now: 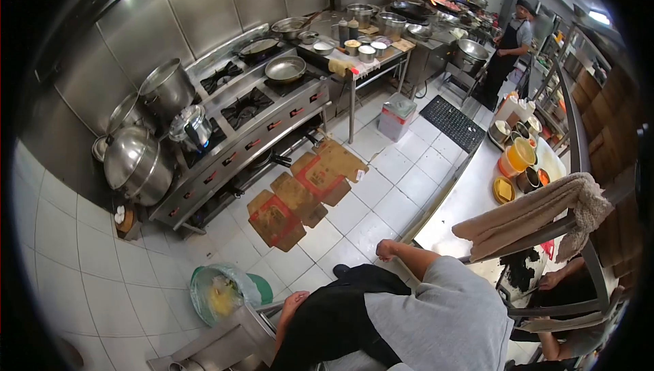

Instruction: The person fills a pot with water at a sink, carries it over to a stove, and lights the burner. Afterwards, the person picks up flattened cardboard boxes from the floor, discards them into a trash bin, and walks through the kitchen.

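My right hand (386,250) hangs in front of my body above the white tile floor, its fingers curled in, with nothing visible in it. Beside the black apron (340,316), near the edge of a steel counter (235,337), is my left hand (295,301). Its fingers look loosely extended and hold nothing I can see; whether they touch the counter or the apron is unclear. A lined green bin (262,288) with food scraps stands just beyond that hand. Flattened cardboard (293,197) lies on the floor ahead, before the stove (238,146).
Pots, including a large stockpot (163,88) and a pressure cooker (191,126), crowd the stove. A lidded tub (396,117) and a black mat (453,123) lie beyond. A co-worker (507,51) stands near flames (443,0). Towels (531,214) hang over a rail at right; another person's hand (550,280) works below.
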`<action>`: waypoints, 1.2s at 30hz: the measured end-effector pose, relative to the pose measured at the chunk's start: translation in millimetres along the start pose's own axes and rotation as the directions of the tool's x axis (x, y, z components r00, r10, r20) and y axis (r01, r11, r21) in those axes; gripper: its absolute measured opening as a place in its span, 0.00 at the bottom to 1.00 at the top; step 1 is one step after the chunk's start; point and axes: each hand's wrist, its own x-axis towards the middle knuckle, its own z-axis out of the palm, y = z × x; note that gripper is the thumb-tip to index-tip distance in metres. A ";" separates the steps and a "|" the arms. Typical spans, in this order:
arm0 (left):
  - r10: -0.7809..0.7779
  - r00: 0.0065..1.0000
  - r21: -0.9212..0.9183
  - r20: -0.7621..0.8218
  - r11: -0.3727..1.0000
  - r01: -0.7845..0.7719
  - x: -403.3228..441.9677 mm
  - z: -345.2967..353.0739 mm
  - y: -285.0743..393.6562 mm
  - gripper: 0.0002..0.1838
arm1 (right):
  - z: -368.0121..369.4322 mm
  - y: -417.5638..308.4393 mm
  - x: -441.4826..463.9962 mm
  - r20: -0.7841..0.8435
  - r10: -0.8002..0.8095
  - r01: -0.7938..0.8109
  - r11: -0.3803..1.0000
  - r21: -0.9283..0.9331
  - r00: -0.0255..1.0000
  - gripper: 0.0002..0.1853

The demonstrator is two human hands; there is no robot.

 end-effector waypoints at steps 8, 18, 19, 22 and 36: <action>0.123 0.992 0.385 -0.030 0.917 -0.102 -13.2 -11.9 -34.2 0.13 | 4.7 38.0 3.6 0.093 -0.253 0.270 0.894 -0.358 0.963 0.11; 0.115 0.989 0.437 -0.095 0.897 -0.062 -23.8 -10.1 -50.6 0.16 | -10.6 45.8 45.2 0.149 -0.375 0.402 0.879 -0.255 0.915 0.06; 0.136 0.986 0.445 -0.095 0.892 -0.080 -27.9 -7.2 -47.4 0.18 | -11.7 42.2 48.9 0.134 -0.394 0.415 0.886 -0.209 0.909 0.07; 0.157 0.981 0.433 -0.115 0.897 -0.093 -32.0 -1.9 -37.6 0.17 | -20.2 6.4 29.5 0.320 -0.521 0.563 0.415 -0.715 0.791 0.08; 0.144 0.975 0.352 -0.168 0.933 -0.077 -56.8 10.8 -57.2 0.17 | 5.0 -2.5 34.2 0.203 -0.271 0.337 0.797 -0.501 0.941 0.10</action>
